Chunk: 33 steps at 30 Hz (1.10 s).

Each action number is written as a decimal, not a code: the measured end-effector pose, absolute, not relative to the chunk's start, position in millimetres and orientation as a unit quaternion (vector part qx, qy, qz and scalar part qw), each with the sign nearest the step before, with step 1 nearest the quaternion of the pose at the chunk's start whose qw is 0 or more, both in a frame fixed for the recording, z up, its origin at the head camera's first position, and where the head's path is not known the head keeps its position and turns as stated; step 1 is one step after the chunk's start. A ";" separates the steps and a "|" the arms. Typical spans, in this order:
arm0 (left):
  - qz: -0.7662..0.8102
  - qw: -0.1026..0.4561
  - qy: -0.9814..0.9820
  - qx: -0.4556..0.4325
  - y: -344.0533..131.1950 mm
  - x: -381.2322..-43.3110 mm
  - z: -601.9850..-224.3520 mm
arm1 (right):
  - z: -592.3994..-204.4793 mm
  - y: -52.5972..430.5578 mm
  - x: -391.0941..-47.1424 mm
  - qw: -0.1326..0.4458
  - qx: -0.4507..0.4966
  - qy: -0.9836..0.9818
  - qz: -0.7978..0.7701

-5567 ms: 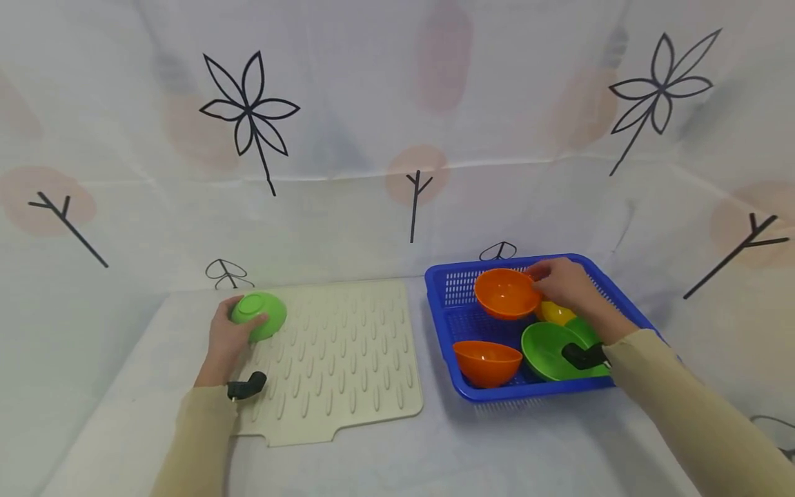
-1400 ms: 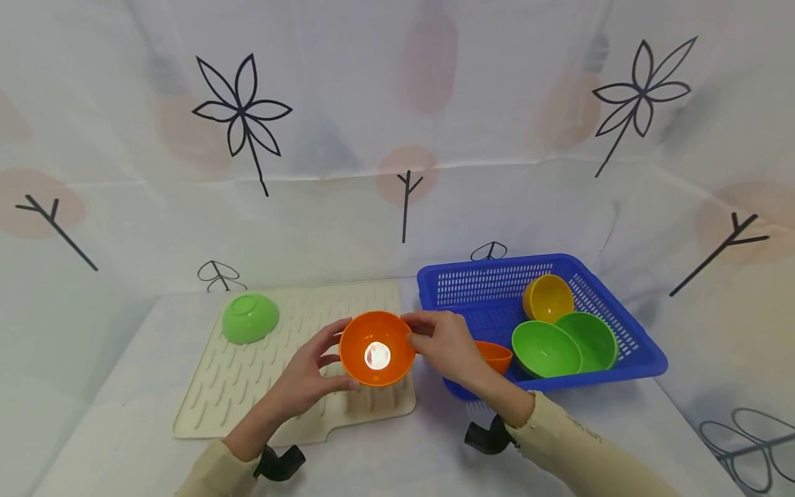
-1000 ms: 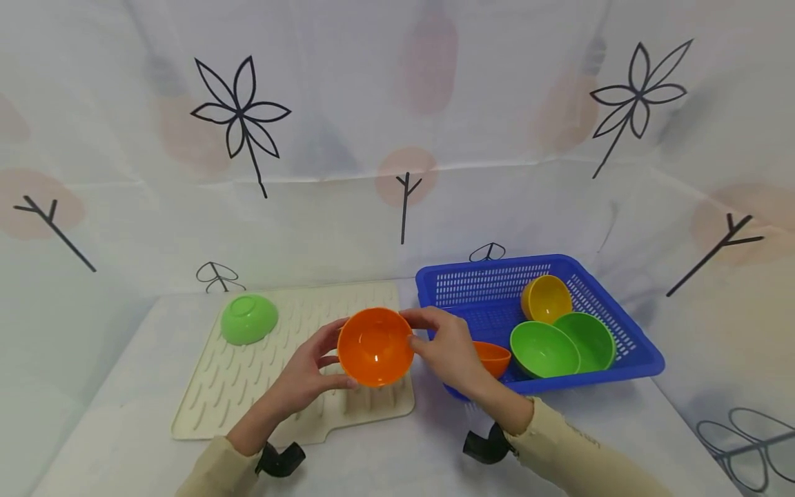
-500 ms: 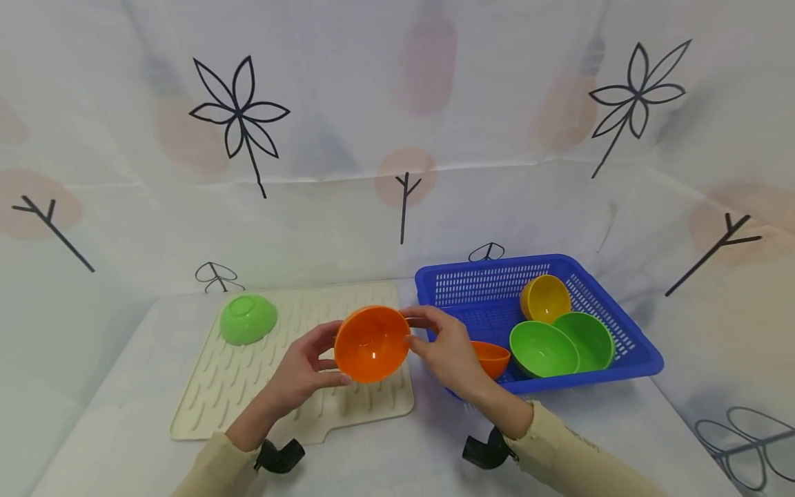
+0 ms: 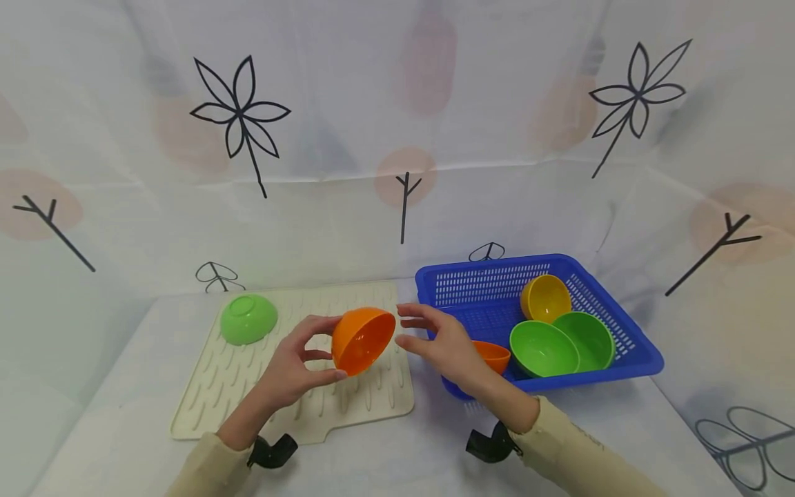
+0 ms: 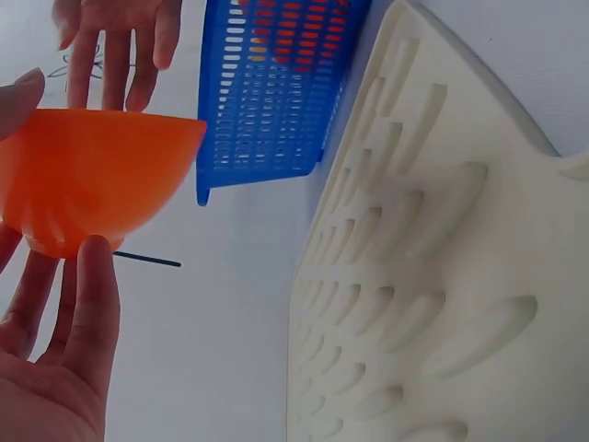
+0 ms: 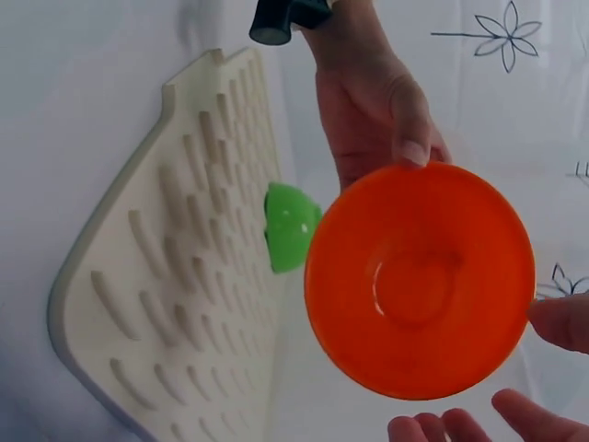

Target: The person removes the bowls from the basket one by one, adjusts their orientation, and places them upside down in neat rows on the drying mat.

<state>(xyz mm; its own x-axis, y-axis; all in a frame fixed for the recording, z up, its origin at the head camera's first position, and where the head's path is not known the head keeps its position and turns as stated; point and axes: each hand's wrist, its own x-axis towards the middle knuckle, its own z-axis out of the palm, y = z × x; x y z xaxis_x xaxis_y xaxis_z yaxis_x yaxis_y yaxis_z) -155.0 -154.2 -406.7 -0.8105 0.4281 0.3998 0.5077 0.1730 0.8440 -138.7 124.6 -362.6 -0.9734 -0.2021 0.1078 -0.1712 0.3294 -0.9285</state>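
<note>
My left hand (image 5: 290,362) grips an orange bowl (image 5: 363,342) from its outer side, raised above the cream ridged drying mat (image 5: 357,407). The bowl is tilted, its mouth turned toward my right hand (image 5: 444,345). That hand holds nothing; its fingers are spread just off the rim. In the left wrist view the thumb and fingers are around the orange bowl's (image 6: 101,175) base and side. The right wrist view looks straight into the bowl (image 7: 419,281), with the left thumb at its rim. A light green bowl (image 5: 248,319) lies upside down on the mat's far left corner.
To the right stands a blue perforated basket (image 5: 472,270). It holds a second orange bowl (image 5: 493,357), a yellow bowl (image 5: 546,299) and two green bowls, one a lighter green bowl (image 5: 543,350). A patterned white cloth (image 5: 335,228) hangs behind the table.
The orange bowl came out of the basket to the middle, held by both hands. Now the right hand has let go, and the left has turned the bowl rightward. The green bowl was released on the mat.
</note>
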 end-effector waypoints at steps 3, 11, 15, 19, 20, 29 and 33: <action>-0.552 0.043 -0.777 -0.299 -152.4 -154.4 -408.5 | -360.8 122.8 -138.2 0.029 -0.112 0.820 -0.561; -0.501 0.077 -0.812 -0.291 -140.1 -142.5 -394.6 | -357.3 116.1 -136.3 0.051 -0.089 0.834 -0.543; -0.482 0.094 -0.813 -0.312 -142.4 -147.7 -402.7 | -356.8 114.5 -135.1 0.054 -0.085 0.838 -0.537; -0.480 0.104 -0.806 -0.329 -143.9 -148.8 -404.0 | -357.4 113.2 -133.4 0.056 -0.081 0.836 -0.540; -0.481 0.106 -0.805 -0.331 -144.2 -148.9 -404.1 | -357.8 113.0 -133.0 0.055 -0.079 0.835 -0.541; -0.492 0.103 -0.799 -0.329 -144.2 -147.3 -403.6 | -360.6 109.1 -131.8 0.052 -0.064 0.826 -0.558; -0.504 0.103 -0.791 -0.332 -143.6 -145.7 -401.6 | -360.9 108.6 -132.0 0.053 -0.061 0.819 -0.568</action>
